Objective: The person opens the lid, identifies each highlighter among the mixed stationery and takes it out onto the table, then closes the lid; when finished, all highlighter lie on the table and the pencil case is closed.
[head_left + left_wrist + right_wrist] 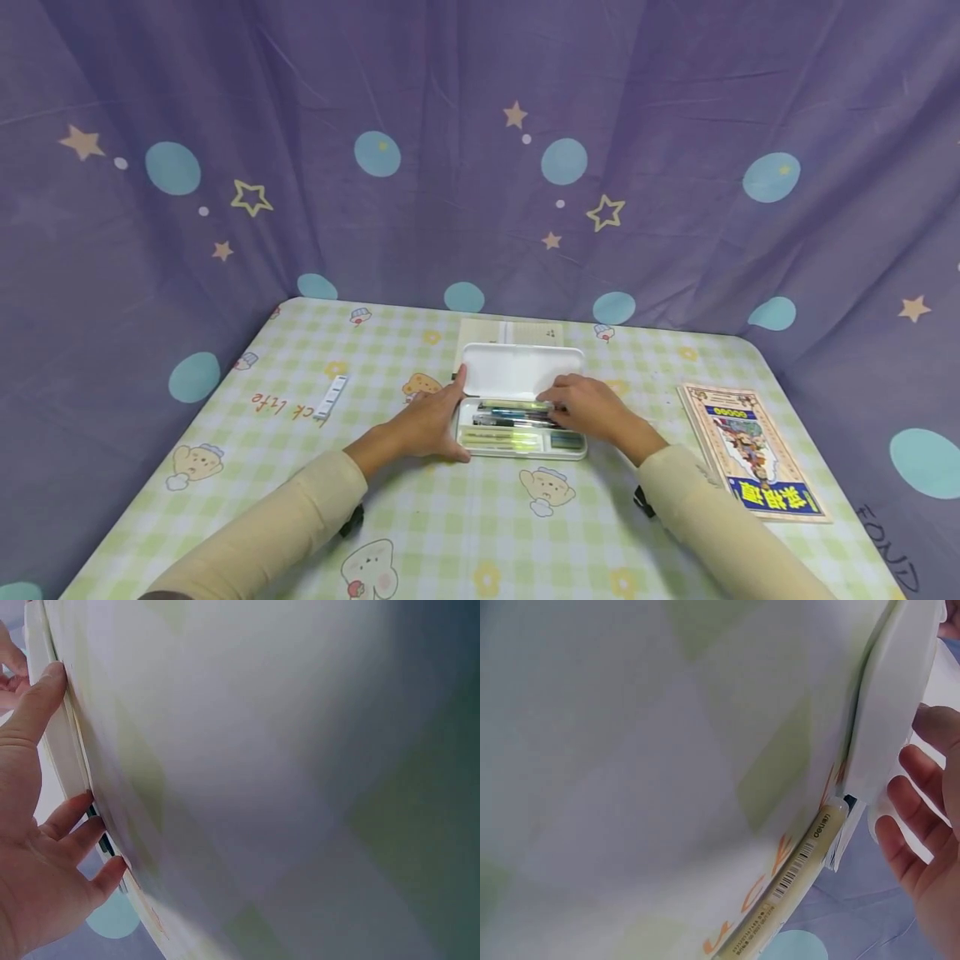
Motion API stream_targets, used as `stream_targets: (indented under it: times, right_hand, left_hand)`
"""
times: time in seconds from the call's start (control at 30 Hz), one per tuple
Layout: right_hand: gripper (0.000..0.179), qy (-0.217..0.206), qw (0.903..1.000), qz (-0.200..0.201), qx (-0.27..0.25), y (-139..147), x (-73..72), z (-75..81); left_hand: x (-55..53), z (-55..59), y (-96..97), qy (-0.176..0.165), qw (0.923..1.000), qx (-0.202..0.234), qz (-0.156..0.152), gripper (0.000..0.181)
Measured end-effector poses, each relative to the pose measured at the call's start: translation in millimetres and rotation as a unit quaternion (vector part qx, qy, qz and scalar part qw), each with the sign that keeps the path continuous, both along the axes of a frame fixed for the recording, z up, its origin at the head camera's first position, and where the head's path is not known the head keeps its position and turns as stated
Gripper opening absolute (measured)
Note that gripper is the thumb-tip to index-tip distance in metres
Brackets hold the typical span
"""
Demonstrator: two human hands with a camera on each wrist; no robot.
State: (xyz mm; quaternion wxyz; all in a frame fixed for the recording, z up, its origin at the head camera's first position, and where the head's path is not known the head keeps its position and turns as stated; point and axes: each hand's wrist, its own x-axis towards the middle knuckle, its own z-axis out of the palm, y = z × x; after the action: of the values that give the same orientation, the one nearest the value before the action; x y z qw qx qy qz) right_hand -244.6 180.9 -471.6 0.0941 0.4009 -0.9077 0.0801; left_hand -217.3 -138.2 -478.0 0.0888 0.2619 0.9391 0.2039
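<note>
A white pencil case (521, 371) lies open on the table, its lid tilted back. Inside are several pens (510, 414), a yellowish see-through set (498, 439) at the front and a dark green block (566, 441) at front right. My left hand (431, 421) grips the case's left end, thumb at the front side and fingers toward the back, as the left wrist view also shows. My right hand (588, 404) reaches over the right end, fingertips near the pens' ends and the rim. In the right wrist view its fingers (919, 817) are loosely bent, with nothing seen between them.
Behind the case lies a lined notebook (547, 332). A pale strip (331, 397) lies at the left, a thick comic book (753, 450) at the right. The right wrist view shows a beige stick (795, 870) with a barcode. A purple curtain (465, 233) hangs behind.
</note>
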Motion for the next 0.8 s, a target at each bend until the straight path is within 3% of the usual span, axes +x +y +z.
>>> stream_targets:
  times: [0.8]
  right_hand:
    - [0.020,0.015,0.9993,-0.030,0.015,-7.9,-0.1,-4.2]
  left_hand:
    - [-0.1,-0.4,-0.6,0.002,1.0000,-0.001,-0.006,0.150]
